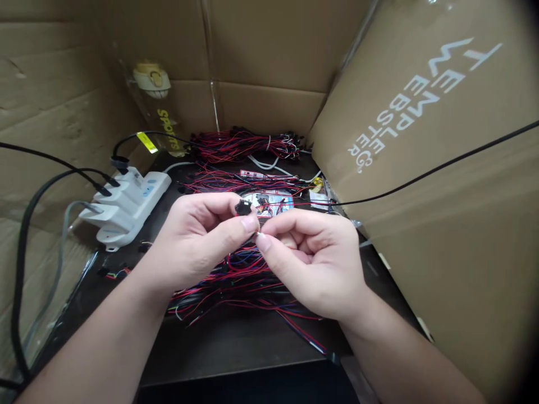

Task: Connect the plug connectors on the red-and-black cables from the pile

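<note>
Between the thumb and bent index finger of my left hand [197,238] is a small black connector [243,207]. My right hand [320,255] pinches a thin wire with a pale tip [259,234], close against my left thumb. Whether the tip sits in the connector cannot be made out. Below and behind both hands lies a spread bundle of red, black and blue wires [236,294]. Another row of wires [219,182] lies just beyond my fingers, beside a flat printed card or packet [275,203].
A white power strip [147,196] with several plugs stands at the left. At the back are a tied wire bundle [244,146] and a clear bottle [154,84] with a yellowish lid. Cardboard walls [421,185] enclose the dark table [227,348]. A black cable [412,182] crosses the right side.
</note>
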Tool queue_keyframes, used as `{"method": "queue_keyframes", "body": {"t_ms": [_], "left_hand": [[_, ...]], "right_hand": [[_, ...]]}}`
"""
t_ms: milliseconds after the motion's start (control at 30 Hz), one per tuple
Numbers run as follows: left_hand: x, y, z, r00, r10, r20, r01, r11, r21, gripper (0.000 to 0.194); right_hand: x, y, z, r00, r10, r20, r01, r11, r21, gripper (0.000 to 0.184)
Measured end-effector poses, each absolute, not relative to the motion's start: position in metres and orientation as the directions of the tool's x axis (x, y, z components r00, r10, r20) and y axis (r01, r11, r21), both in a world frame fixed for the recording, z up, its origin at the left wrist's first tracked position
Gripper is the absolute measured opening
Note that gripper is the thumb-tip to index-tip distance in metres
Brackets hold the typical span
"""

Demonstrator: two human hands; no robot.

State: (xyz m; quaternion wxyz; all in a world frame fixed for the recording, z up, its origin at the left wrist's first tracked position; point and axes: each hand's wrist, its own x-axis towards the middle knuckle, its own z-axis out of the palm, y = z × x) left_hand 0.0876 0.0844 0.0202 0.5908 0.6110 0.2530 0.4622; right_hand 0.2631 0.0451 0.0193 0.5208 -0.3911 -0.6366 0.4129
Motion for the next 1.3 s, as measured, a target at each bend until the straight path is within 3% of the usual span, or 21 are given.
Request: {"method": "queue_keyframes", "body": {"t_ms": [400, 667, 833, 967, 1133, 1300], "left_hand": [[0.086, 0.088, 0.010, 0.606, 0.694, 0.389, -0.426, -0.129, 0.895, 0.017], [0.071, 0.090, 0.020, 0.746, 0.558, 0.362, -0.235, -0.288, 0.928, 0.018], [0.071, 0.091, 0.013, 0.678, 0.657, 0.329, -0.231, -0.234, 0.944, 0.015], [0.073, 0.092, 0.011, 0.659, 0.704, 0.266, -0.241, -0.137, 0.961, 0.035], [0.075, 0.093, 0.017, 0.634, 0.753, 0.177, -0.088, -0.158, 0.984, 0.027], [0.074, 0.091, 0.018, 0.651, 0.733, 0.199, -0.105, -0.173, 0.979, 0.031]], "right_hand": [[0.262, 0.049, 0.013, -0.316, 0.910, 0.268, -0.273, 0.183, -0.944, 0.018], [0.273, 0.049, 0.021, -0.526, 0.827, 0.197, -0.171, 0.124, -0.977, 0.013], [0.279, 0.055, 0.022, -0.424, 0.881, 0.209, -0.127, 0.170, -0.977, 0.017], [0.282, 0.058, 0.022, -0.399, 0.894, 0.202, -0.062, 0.194, -0.979, 0.019], [0.284, 0.059, 0.025, -0.384, 0.889, 0.249, -0.087, 0.234, -0.968, 0.015], [0.281, 0.056, 0.025, -0.366, 0.898, 0.245, -0.075, 0.234, -0.969, 0.017]]}}
